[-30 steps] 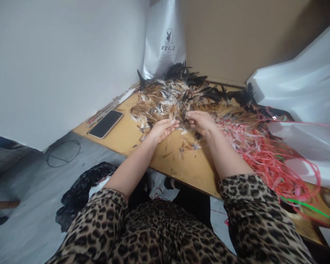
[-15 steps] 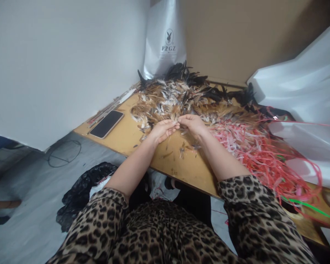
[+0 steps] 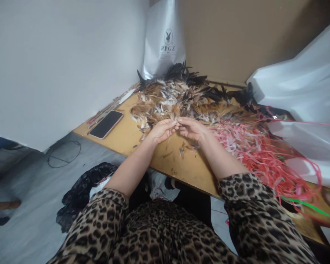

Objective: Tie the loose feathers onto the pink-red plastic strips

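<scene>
Centre frame: left hand (image 3: 161,131) and right hand (image 3: 191,128) meet fingertip to fingertip, pinching feathers at near edge of brown-and-black feather heap (image 3: 181,99) on yellow wooden table (image 3: 132,141). Black phone (image 3: 106,124) left.

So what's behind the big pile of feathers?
Behind the feather pile stands a silver bag with a rabbit logo, then a brown board. The bag's bottom is hidden by the feathers.

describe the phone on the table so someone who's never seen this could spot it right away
Start at the wooden table and go to its left corner, by the white wall. The phone lies flat there, screen dark, left of the feather pile and apart from it. It is the only smooth black rectangle, with a pale edge.
</scene>
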A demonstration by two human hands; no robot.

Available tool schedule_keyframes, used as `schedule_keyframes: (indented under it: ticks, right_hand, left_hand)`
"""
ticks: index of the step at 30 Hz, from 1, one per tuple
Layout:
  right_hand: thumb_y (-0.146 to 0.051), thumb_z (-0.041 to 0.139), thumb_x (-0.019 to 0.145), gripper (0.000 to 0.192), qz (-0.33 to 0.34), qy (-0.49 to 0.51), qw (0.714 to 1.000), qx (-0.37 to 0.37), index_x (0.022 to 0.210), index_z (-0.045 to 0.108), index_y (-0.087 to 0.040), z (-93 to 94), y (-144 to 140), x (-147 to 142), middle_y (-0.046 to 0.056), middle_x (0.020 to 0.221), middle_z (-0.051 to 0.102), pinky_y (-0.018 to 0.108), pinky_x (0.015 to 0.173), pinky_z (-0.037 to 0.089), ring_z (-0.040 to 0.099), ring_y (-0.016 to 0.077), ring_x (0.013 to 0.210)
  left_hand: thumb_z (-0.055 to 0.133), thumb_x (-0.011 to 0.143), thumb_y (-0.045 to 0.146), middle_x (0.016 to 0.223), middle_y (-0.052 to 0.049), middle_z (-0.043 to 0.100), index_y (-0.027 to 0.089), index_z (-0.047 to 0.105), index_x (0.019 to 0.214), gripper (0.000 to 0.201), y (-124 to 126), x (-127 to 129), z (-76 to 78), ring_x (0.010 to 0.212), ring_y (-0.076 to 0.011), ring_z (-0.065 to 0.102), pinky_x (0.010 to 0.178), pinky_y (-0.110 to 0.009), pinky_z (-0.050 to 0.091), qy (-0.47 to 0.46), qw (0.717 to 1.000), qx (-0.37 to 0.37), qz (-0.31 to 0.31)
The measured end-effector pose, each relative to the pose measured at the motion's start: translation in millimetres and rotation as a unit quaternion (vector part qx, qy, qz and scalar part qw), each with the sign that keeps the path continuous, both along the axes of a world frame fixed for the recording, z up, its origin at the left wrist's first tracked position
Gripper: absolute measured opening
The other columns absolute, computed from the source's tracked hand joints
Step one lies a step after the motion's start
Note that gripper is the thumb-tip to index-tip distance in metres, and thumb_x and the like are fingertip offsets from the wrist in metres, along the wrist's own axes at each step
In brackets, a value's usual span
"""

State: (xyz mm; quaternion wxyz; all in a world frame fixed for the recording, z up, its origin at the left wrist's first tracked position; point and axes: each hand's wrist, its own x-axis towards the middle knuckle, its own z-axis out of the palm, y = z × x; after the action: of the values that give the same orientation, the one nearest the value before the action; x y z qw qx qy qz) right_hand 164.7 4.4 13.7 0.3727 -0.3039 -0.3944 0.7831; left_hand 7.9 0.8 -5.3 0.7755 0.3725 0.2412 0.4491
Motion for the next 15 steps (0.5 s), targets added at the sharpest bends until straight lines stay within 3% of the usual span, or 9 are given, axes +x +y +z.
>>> schedule_keyframes:
  ticks: [4, 8, 15]
  right_hand:
    - [-0.023, 0.072, 0.06, 0.021, -0.027, -0.015, 0.999, 0.027, 0.07, 0.056, -0.013, 2.3, -1.1, -1.5, -0.001, 0.059, 0.056, 0.014, 0.038, 0.023, 0.036, 0.0014, 0.044]
    - [-0.028, 0.075, 0.055, 0.027, -0.122, -0.082, 0.986, 0.079, 0.067, 0.056, -0.013, 5.5, -3.1, -4.9, -0.002, 0.055, 0.055, 0.016, 0.038, 0.022, 0.034, 0.0018, 0.042]
    - [-0.032, 0.075, 0.052, 0.027, -0.217, -0.153, 0.955, 0.131, 0.064, 0.058, -0.015, 2.1, -4.7, -12.8, -0.003, 0.05, 0.055, 0.019, 0.043, 0.031, 0.043, 0.005, 0.043]
  left_hand:
    - [0.061, 0.071, 0.01, 0.07, -0.003, 0.065, 0.008, 0.063, 0.074, 0.004, 1.9, -0.6, -1.7, 0.059, -0.0035, 0.059, 0.054, -0.011, 0.043, -0.003, 1.0, -0.003, 0.001]
    - [0.059, 0.072, 0.009, 0.074, -0.005, 0.067, 0.007, 0.063, 0.077, 0.007, 4.4, -0.4, -4.0, 0.06, -0.0043, 0.06, 0.053, -0.011, 0.044, 0.01, 1.0, -0.01, 0.012]
    - [0.06, 0.072, 0.011, 0.073, -0.006, 0.067, 0.007, 0.063, 0.079, 0.008, 4.2, 2.0, -3.5, 0.059, -0.0047, 0.06, 0.053, -0.012, 0.044, 0.063, 0.997, -0.02, 0.037]
